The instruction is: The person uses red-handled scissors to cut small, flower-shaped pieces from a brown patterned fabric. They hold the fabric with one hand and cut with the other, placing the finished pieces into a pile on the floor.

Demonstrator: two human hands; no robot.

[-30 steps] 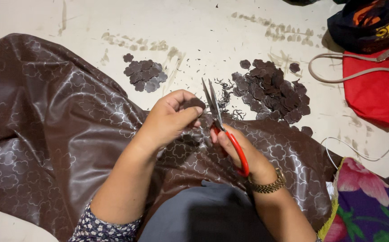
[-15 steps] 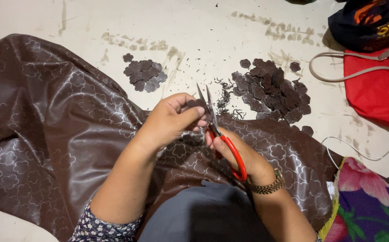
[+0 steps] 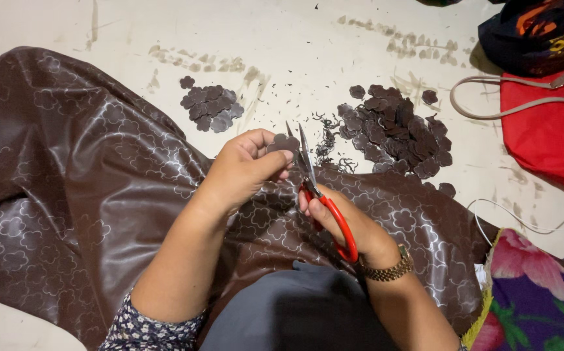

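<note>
Pale, stained floor (image 3: 308, 39) — evenly lit.

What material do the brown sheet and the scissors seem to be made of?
Brown sheet: probably faux leather or vinyl; it is glossy, embossed with flower outlines, and folds softly. Scissors: metal blades with a grey shine; red handles look like smooth plastic.

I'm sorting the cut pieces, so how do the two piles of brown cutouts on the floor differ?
The left pile is small, a few flat pieces lying beyond the brown sheet; the right pile is much larger and heaped. Thin dark trimmings lie beside the right pile, few by the left pile. Both hold the same dark brown flower-shaped pieces.
</note>
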